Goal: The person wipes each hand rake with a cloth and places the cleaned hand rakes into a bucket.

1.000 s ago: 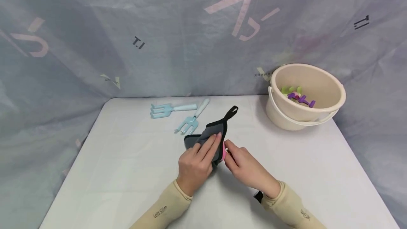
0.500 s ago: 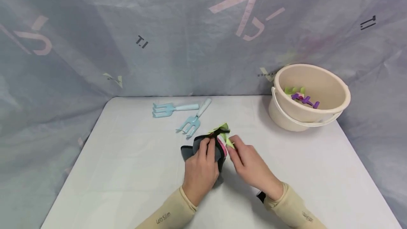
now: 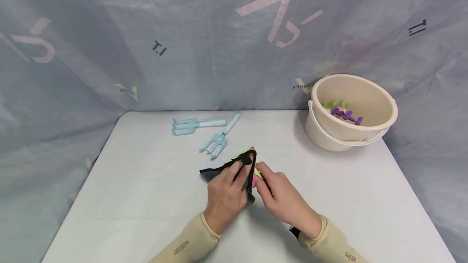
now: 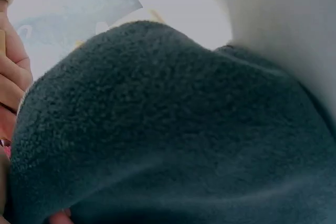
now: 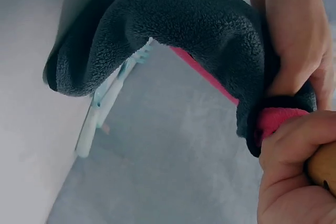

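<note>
My left hand [image 3: 226, 196] holds a dark grey fleecy cloth [image 3: 210, 175] with black edging, a black loop and a pink underside. The cloth is folded around a light green garden tool [image 3: 258, 172], whose head is mostly hidden. With my right hand [image 3: 287, 194] I grip the tool's handle; a wooden handle end [image 5: 323, 166] shows inside that hand in the right wrist view. Grey fleece fills most of the left wrist view. Both hands are above the middle of the white table.
Two light blue hand forks [image 3: 186, 127] lie just beyond the cloth. A cream bucket [image 3: 329, 137] with a white handle stands at the back right. Inside it are purple [image 3: 349, 115] and green tined pieces. A grey printed curtain [image 3: 204, 52] hangs behind the table [image 3: 128, 198].
Half a second ago the green tool head showed above the cloth; now the cloth covers most of it. My left fingers have shifted along the cloth. The bucket and forks stay put.
</note>
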